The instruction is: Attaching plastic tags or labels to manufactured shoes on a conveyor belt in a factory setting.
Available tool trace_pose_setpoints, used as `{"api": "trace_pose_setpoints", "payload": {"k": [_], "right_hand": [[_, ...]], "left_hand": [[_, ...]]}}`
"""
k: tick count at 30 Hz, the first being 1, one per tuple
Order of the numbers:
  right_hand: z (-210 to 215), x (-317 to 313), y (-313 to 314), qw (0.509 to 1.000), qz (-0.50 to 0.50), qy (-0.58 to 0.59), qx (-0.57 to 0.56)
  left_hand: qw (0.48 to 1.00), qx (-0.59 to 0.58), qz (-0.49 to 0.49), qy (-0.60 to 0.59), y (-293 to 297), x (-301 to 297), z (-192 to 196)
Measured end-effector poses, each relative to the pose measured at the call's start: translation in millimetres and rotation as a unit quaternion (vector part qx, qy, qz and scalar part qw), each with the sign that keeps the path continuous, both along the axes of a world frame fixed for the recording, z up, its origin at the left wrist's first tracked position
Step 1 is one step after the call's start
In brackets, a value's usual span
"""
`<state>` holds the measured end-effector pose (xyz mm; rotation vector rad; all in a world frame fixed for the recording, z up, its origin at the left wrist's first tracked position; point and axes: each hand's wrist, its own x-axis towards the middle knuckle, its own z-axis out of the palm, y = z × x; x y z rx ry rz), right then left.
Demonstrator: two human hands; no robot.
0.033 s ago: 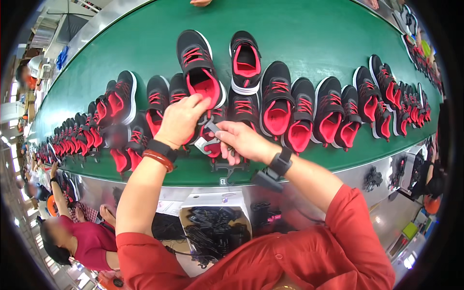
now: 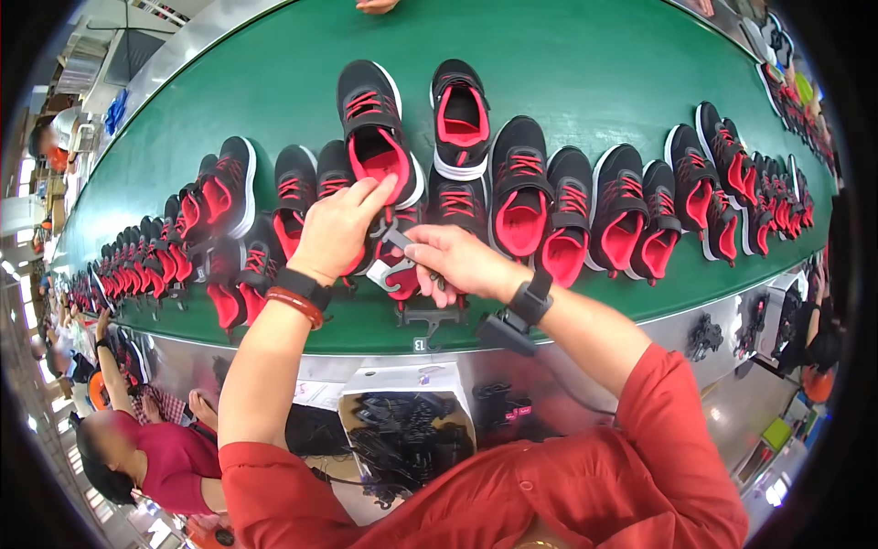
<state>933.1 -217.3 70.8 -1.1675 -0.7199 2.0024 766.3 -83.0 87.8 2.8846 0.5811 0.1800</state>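
My left hand (image 2: 337, 229) is closed, its fingers pinching the heel of a black sneaker (image 2: 370, 105) with red lining and laces, toe pointing away from me. My right hand (image 2: 462, 261) grips a grey plastic shoe hanger (image 2: 397, 238), whose upper end meets the sneaker's heel beside my left fingertips. Below it shows a white hooked piece (image 2: 395, 273); whether it belongs to that hanger I cannot tell. A dark shoe hanger (image 2: 432, 318) lies near the belt's front edge. Just right of the held sneaker, another sneaker (image 2: 462, 114) sits on top of others.
Rows of matching sneakers (image 2: 521, 183) stretch left and right along a green belt (image 2: 585, 55). A white box (image 2: 462, 389) full of black hangers (image 2: 402, 430) stands below its front edge. Another person's hand (image 2: 377, 5) shows at the far side; a co-worker (image 2: 174, 457) is at lower left.
Almost nothing differs. The sneakers have shifted very slightly, and both hands keep their hold.
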Motion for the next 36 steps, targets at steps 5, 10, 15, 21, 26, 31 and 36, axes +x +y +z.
{"api": "trace_pose_setpoints", "payload": {"k": [5,10,15,21,26,31,36], "right_hand": [[18,42,18,0.961,0.028,-0.245,0.121],[4,99,36,0.712,0.012,-0.550,0.435],[-16,104,49,0.672,0.055,-0.601,0.429],[1,98,50,0.561,0.038,-0.649,0.512],[2,96,49,0.527,0.055,-0.662,0.530],[2,85,53,0.513,0.087,-0.675,0.524],[2,82,52,0.525,0.071,-0.663,0.529]], "left_hand": [[0.999,-0.008,-0.003,0.044,-17,12,11],[0.992,-0.046,0.079,0.087,-12,21,26],[0.977,-0.173,0.121,0.026,-8,21,24],[0.977,-0.163,0.124,0.060,-9,32,23],[0.976,-0.160,0.128,0.070,-12,35,26],[0.985,-0.122,0.108,0.062,-14,27,26],[0.967,-0.219,0.113,0.064,-9,25,28]]}}
